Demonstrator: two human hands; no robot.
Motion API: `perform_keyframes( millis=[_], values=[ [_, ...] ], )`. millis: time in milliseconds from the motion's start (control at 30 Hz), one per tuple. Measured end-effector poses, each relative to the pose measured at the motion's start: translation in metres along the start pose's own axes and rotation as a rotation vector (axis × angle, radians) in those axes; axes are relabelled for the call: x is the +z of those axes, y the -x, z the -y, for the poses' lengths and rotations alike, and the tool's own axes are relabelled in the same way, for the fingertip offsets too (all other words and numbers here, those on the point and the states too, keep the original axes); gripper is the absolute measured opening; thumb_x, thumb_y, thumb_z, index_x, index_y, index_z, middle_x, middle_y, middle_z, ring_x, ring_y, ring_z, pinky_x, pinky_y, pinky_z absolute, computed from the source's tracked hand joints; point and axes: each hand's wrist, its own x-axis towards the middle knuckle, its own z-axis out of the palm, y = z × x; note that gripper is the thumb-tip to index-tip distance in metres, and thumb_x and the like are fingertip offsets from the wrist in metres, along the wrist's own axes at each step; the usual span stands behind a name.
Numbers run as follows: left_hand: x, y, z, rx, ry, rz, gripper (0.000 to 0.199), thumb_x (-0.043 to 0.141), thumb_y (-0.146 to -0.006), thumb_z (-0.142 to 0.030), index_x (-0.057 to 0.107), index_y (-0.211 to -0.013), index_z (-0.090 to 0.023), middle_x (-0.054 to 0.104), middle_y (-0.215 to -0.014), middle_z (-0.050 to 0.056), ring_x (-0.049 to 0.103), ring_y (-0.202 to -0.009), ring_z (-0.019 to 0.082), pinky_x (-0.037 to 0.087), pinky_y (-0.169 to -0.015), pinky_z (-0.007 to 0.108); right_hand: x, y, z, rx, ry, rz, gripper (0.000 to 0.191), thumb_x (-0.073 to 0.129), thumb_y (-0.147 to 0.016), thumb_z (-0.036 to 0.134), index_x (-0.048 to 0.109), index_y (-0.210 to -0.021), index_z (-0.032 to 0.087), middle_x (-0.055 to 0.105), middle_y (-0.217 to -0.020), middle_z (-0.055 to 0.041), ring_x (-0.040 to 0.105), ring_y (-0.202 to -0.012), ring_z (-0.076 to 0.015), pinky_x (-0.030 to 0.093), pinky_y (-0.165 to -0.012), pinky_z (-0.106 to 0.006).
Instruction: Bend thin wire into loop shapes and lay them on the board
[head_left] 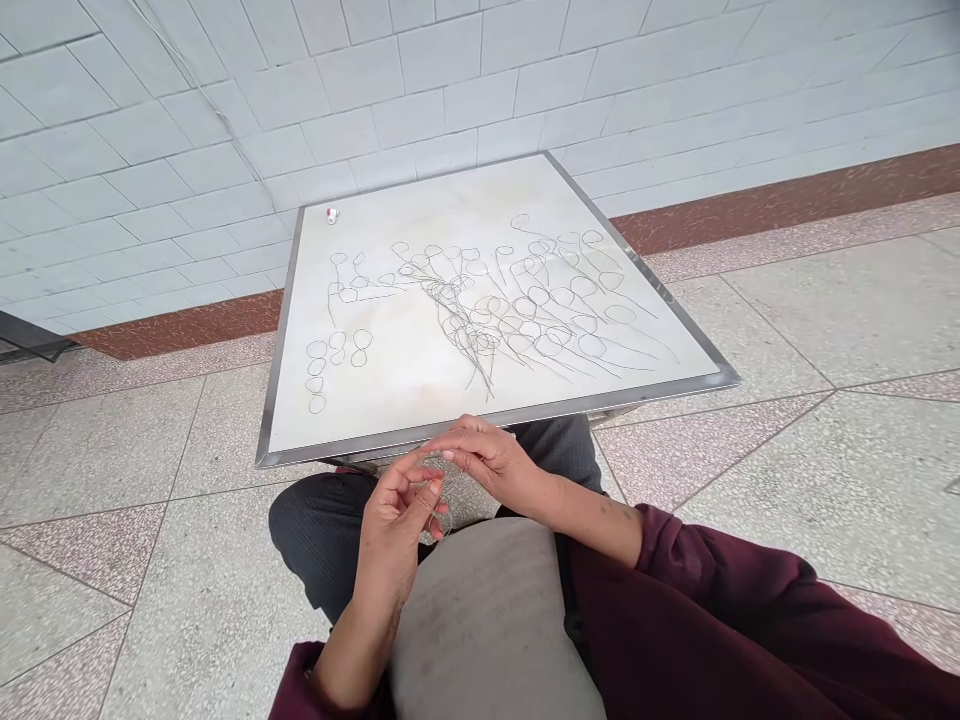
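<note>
In front of my lap, below the table's near edge, both hands meet on a thin looped wire. My left hand pinches it between thumb and fingers. From the other side my right hand closes on the wire's upper part, its fingertips touching the left fingers. Part of the wire is hidden behind the fingers. Beyond them, many thin wires with looped ends lie tangled on the white tabletop. Several pieces bent into joined rings lie apart at the left.
A small white and red object sits in the table's far left corner. The table has a metal rim and stands by a white tiled wall. A thin cable runs down the wall. Speckled stone floor surrounds the table.
</note>
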Motion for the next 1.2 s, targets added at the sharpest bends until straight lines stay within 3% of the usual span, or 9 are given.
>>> perform_keyframes(
  millis=[333,567,733,867,967,1200],
  values=[
    [0.0014,-0.0013,0.0044,-0.014,-0.009,0.001,0.034,0.063,-0.082,-0.043,0.067,-0.109,-0.021,0.063,-0.109,0.008,0.059,-0.062,0.01,0.043,-0.04,0.018,-0.0039,-0.0002,0.0031,0.049,-0.027,0.002,0.027,0.047,-0.096,0.036,0.07,-0.105,0.027,0.065,-0.087,-0.0058,0.059,-0.084,-0.0172,0.051,-0.076,-0.033],
    [0.0082,-0.0019,0.0014,0.014,0.049,-0.032,0.053,0.064,-0.082,-0.042,0.051,-0.13,-0.025,0.065,-0.085,0.001,0.055,-0.053,0.008,0.039,-0.038,0.016,-0.0042,0.0011,-0.0017,0.064,-0.037,0.005,0.024,0.05,-0.094,0.034,0.073,-0.098,0.028,0.057,-0.085,-0.0039,0.057,-0.079,-0.0146,0.051,-0.071,-0.029],
    [0.0062,-0.0028,0.001,0.097,-0.023,-0.053,0.052,0.06,-0.086,-0.037,0.045,-0.136,-0.028,0.066,-0.083,-0.001,0.044,-0.05,0.005,0.035,-0.043,0.016,-0.0037,0.0004,0.002,0.344,-0.227,-0.05,0.022,0.068,-0.082,0.036,0.067,-0.1,0.024,0.054,-0.08,0.0003,0.051,-0.057,-0.0096,0.048,-0.055,-0.025],
    [0.0031,-0.0048,0.002,0.137,0.001,-0.082,0.051,0.062,-0.086,-0.033,0.048,-0.134,-0.025,0.067,-0.079,-0.001,0.052,-0.065,0.008,0.043,-0.062,0.018,-0.003,0.0011,0.0033,0.493,-0.435,-0.044,0.025,0.071,-0.077,0.038,0.063,-0.092,0.02,0.054,-0.075,0.0026,0.049,-0.051,-0.0072,0.046,-0.05,-0.023],
    [0.0035,-0.0058,0.0013,0.102,0.079,-0.051,0.054,0.065,-0.084,-0.031,0.049,-0.134,-0.023,0.068,-0.078,0.0,0.057,-0.071,0.01,0.046,-0.071,0.023,-0.002,0.0026,0.0027,0.463,-0.385,-0.058,0.023,0.07,-0.078,0.038,0.065,-0.091,0.02,0.057,-0.077,0.0015,0.049,-0.053,-0.007,0.046,-0.052,-0.023],
    [0.003,-0.0052,-0.003,0.051,0.129,0.014,0.055,0.065,-0.084,-0.027,0.047,-0.136,-0.023,0.068,-0.074,0.0,0.06,-0.071,0.011,0.046,-0.071,0.023,-0.0021,0.0048,0.0043,0.305,-0.182,-0.084,0.009,0.064,-0.085,0.029,0.067,-0.087,0.02,0.056,-0.079,0.0,0.05,-0.055,-0.0074,0.046,-0.054,-0.023]
  ],
)
